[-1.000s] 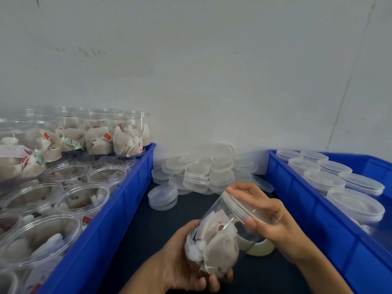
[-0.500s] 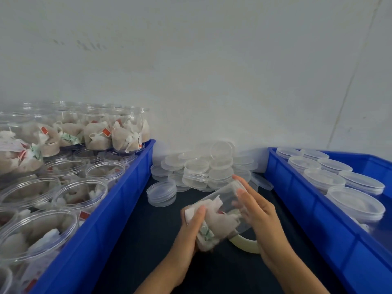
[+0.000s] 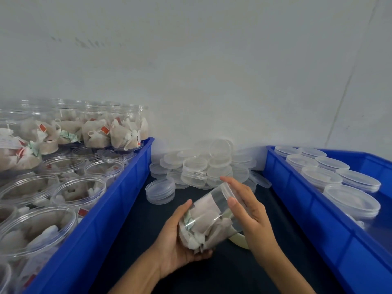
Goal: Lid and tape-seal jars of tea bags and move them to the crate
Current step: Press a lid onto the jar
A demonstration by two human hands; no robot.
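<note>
A clear plastic jar (image 3: 209,217) packed with tea bags lies tilted between my hands, its lidded end pointing up and away. My left hand (image 3: 176,240) cups the jar's base from below and the left. My right hand (image 3: 248,211) grips the lidded end, thumb on the near side and fingers over the rim. A roll of pale tape (image 3: 239,240) lies on the dark table just behind the jar, partly hidden by it and by my right wrist.
A blue crate (image 3: 118,200) on the left holds several open jars of tea bags (image 3: 80,192), stacked higher at the back. A blue crate (image 3: 301,200) on the right holds several lidded jars (image 3: 352,202). Loose clear lids (image 3: 203,166) are piled against the wall.
The jar has turned in my hands and come back towards me. My left hand has slid under its base; my right hand stays on the lid end.
</note>
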